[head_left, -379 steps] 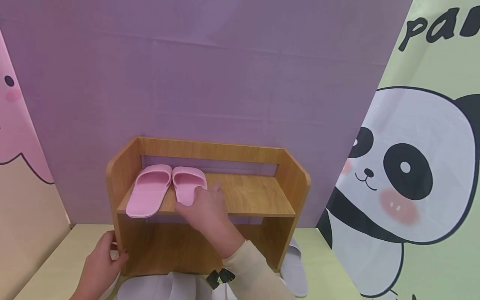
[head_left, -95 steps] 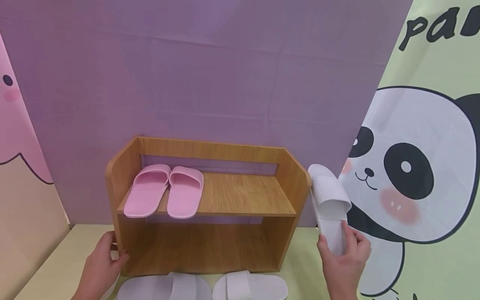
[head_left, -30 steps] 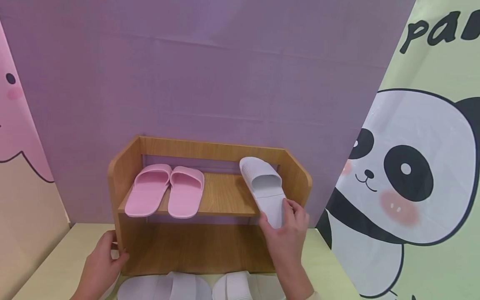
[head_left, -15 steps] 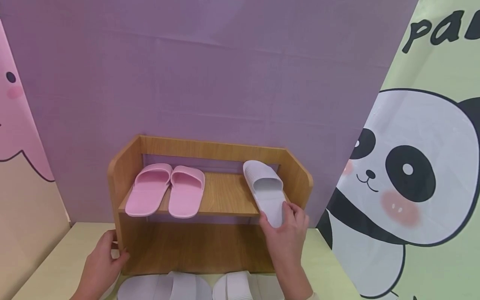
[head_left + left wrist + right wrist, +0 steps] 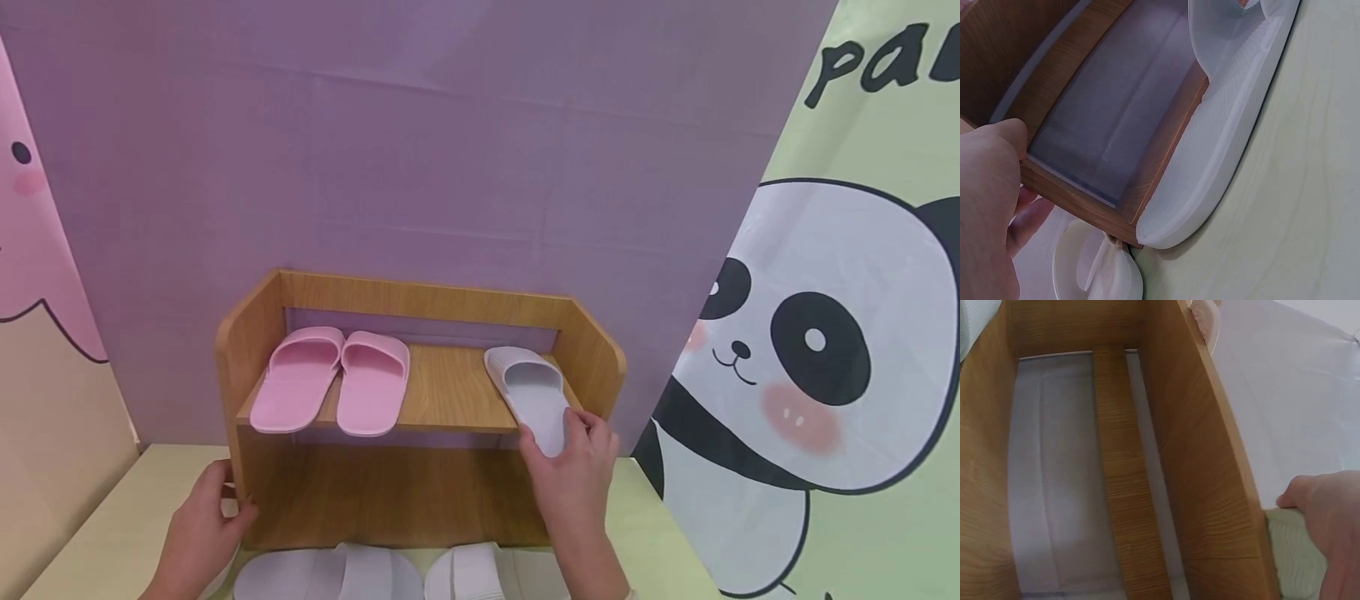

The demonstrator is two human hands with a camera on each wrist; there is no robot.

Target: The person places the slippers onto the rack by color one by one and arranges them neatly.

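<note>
My right hand (image 5: 573, 475) pinches the heel end of a white slipper (image 5: 542, 408), thumb on one edge and fingers on the other. The slipper lies over the right part of the upper shelf of a wooden shoe rack (image 5: 465, 379), toe toward the back, heel past the front edge. Two pink slippers, a left one (image 5: 296, 392) and a right one (image 5: 372, 392), sit side by side at that shelf's left. My left hand (image 5: 198, 529) grips the rack's left side panel low down; in the left wrist view its thumb and fingers (image 5: 1029, 225) straddle the panel's edge.
Along the rack's front, two more white slippers, one at left (image 5: 300, 575) and one at right (image 5: 472, 575), lie on the pale tabletop (image 5: 112, 533). Another light slipper (image 5: 1097, 262) stands outside the left panel. A purple cloth (image 5: 450, 167) hangs behind.
From beyond the rack's right side, my right hand has brought the white slipper left over the upper shelf and lowered its toe. Earlier it was at the right pink slipper. My left hand stays put.
</note>
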